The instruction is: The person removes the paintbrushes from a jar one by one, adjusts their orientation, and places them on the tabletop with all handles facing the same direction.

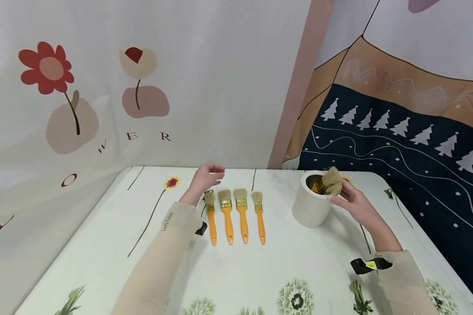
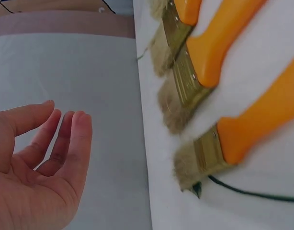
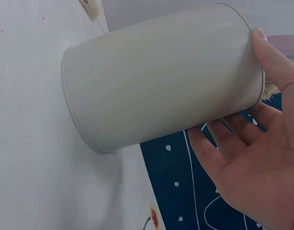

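A white cylindrical container [image 1: 310,208] stands at the right of the table, also seen large in the right wrist view. My right hand [image 1: 356,203] grips it near the rim, with the thumb at the rim and the fingers along the far side. Bristle ends of paintbrushes [image 1: 331,180] lean out of its mouth; their handles are hidden inside. Several paintbrushes with orange handles [image 1: 228,223] lie in a row, bristles pointing away from me. Just beyond the leftmost paintbrush [image 2: 207,153], my left hand [image 1: 208,177] hovers with relaxed, slightly bent fingers, holding nothing.
A white cloth [image 1: 150,271] with printed flowers and plants covers the table. Behind its far edge hangs a pale printed curtain [image 1: 220,87]. A dark blue fabric with white trees [image 1: 378,144] hangs along the right side.
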A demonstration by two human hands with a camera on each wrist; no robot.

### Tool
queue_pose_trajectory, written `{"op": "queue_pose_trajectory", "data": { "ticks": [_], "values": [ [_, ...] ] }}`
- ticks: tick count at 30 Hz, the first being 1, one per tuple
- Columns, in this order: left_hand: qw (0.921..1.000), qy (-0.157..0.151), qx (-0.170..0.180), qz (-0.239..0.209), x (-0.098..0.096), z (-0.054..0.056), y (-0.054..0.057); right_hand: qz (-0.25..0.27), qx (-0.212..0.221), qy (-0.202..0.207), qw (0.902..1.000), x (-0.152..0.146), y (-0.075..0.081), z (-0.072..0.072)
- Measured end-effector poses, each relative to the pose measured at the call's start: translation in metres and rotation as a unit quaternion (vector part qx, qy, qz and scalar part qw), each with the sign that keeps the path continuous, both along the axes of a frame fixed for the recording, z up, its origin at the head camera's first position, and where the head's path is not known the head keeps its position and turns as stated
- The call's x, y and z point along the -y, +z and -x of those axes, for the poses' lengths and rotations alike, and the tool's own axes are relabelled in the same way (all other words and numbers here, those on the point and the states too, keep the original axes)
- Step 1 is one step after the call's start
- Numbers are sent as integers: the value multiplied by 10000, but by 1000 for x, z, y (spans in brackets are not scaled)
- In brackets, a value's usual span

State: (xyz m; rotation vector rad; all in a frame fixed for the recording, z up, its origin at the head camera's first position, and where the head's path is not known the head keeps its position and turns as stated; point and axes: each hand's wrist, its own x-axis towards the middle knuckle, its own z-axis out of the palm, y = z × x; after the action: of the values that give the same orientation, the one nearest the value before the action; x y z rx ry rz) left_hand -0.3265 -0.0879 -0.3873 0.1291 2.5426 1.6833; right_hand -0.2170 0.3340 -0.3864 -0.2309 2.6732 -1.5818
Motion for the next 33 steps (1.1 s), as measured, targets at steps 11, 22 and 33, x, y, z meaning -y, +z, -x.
{"op": "queue_pose_trajectory", "data": {
  "ticks": [11,22,33],
  "values": [
    [9985,-314,-243,-384,-35,-6,16,7,-4,-23,10000,0,0,0],
    [9944,-749,-613,-422,-84,-13,23,-33,-29,-69,10000,-1,-1,0],
    [9876,-978,-1129,-487,-135,-23,25,-47,48,-107,9999,0,-2,2]
  ]
}}
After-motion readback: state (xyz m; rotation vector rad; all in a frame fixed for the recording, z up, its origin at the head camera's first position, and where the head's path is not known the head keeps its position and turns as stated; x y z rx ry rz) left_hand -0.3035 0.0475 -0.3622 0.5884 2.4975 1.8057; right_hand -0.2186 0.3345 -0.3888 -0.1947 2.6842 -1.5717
